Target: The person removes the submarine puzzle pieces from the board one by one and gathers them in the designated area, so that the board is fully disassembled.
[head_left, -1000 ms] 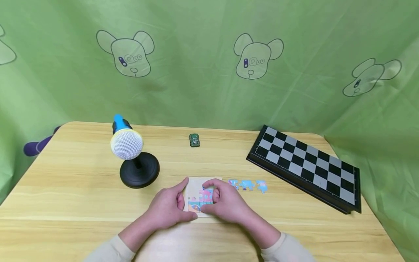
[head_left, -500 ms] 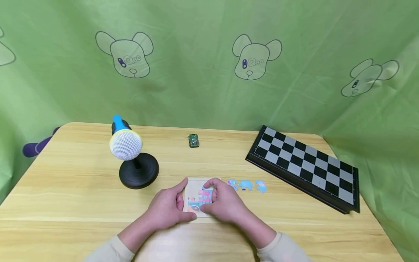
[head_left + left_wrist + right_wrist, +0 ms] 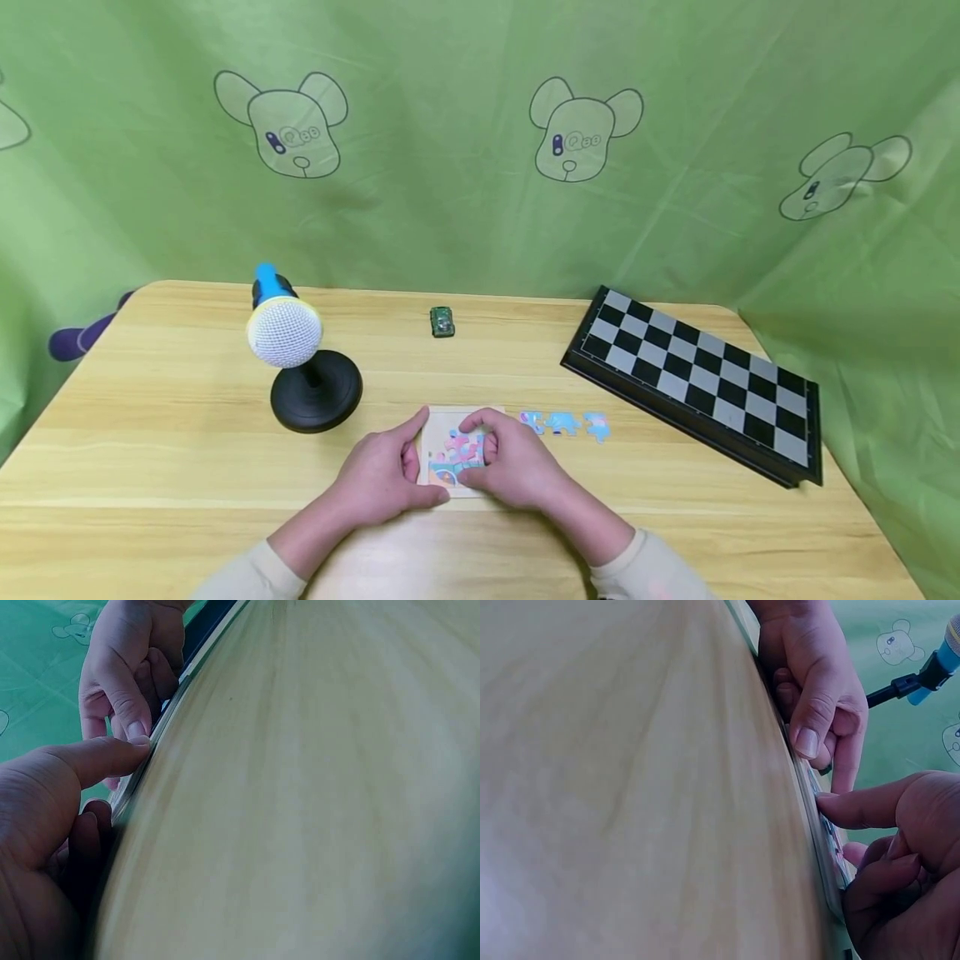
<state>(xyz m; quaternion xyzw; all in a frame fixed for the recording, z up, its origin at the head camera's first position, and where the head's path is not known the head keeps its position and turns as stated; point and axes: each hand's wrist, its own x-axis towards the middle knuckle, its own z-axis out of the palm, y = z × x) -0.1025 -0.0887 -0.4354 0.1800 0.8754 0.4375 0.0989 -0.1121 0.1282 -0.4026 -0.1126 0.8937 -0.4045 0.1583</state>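
L hand curls round the left side of 1 puzzle tray on the table; R hand arches half-curled over the pink-and-blue pcs in it, thumb and forefinger apart; from here I can't tell if it pinches one, nor count them. Right of the tray, 3 loose pcs in a row. Farther off: 1 toy mic on its blk stand, 1 small grn item, 1 checkered board. Table's lt wood; behind it, a grn curtain w/ 3 whole mouse-like faces, 1 cropped.
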